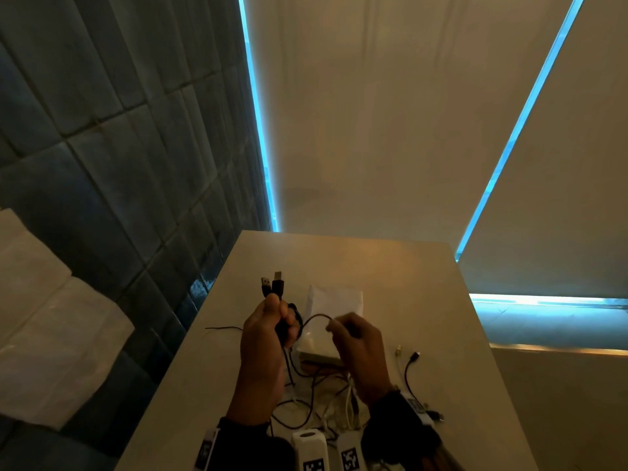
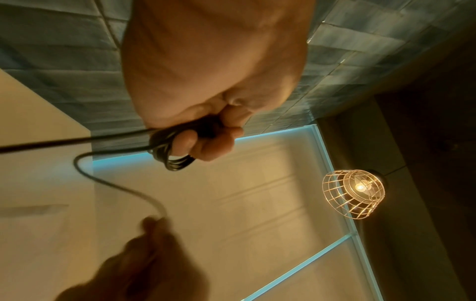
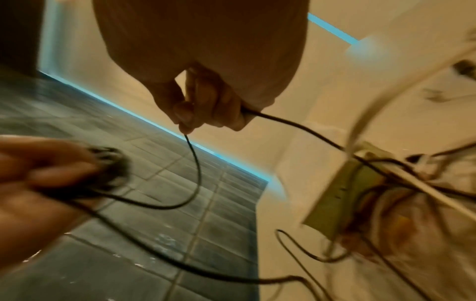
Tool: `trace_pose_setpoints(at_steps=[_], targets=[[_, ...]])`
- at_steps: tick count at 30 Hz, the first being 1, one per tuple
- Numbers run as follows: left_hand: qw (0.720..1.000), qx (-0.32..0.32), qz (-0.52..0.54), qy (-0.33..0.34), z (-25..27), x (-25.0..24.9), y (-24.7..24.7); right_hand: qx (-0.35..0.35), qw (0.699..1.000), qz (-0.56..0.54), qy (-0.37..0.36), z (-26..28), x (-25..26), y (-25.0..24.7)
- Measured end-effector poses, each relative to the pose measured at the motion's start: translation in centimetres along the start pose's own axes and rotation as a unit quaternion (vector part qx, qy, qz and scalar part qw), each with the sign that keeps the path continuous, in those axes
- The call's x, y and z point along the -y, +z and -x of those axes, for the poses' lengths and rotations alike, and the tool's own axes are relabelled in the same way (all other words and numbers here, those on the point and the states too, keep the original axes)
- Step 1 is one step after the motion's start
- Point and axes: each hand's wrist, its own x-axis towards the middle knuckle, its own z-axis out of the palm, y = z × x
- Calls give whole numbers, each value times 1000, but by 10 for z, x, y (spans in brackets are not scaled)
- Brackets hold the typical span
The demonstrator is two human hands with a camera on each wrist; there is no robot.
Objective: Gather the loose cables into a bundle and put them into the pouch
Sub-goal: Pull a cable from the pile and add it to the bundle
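Observation:
My left hand (image 1: 272, 321) grips a coiled bundle of black cable (image 2: 175, 150) above the table, with two USB plugs (image 1: 273, 283) sticking up past the thumb. A loop of black cable (image 1: 314, 319) runs from that bundle to my right hand (image 1: 350, 334), which pinches it between thumb and fingers (image 3: 185, 114). The pale pouch (image 1: 331, 311) lies on the table behind and under both hands, partly hidden. More loose black and white cables (image 1: 319, 399) lie tangled on the table near my wrists.
The beige table (image 1: 424, 300) is narrow, with its left edge beside a tiled wall (image 1: 119, 164). Small cable ends (image 1: 413, 358) lie right of my right hand. A wire-cage lamp (image 2: 354, 190) hangs overhead.

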Motion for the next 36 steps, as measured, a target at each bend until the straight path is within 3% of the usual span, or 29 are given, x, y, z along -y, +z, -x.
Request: trace_pose_setpoints(at_steps=[4,8,14,18,27,36], targets=[[999,-21,-18,-30,-1,7,0,56,994,-30,-85,3,26,9],[997,-11,35,-61,-1,5,1,138,984,-36,-103,10,32,16],[988,29,148,-39,1,-3,-4,203,978,-51,-9,9,9,14],[984,46,171,-20,3,-6,-2,222,973,-69,9,9,-2,11],[982,67,178,2,3,-9,-1,182,981,14,61,7,-56,-7],[975,82,206,-5,6,-10,-2,132,986,86,55,12,-97,-18]])
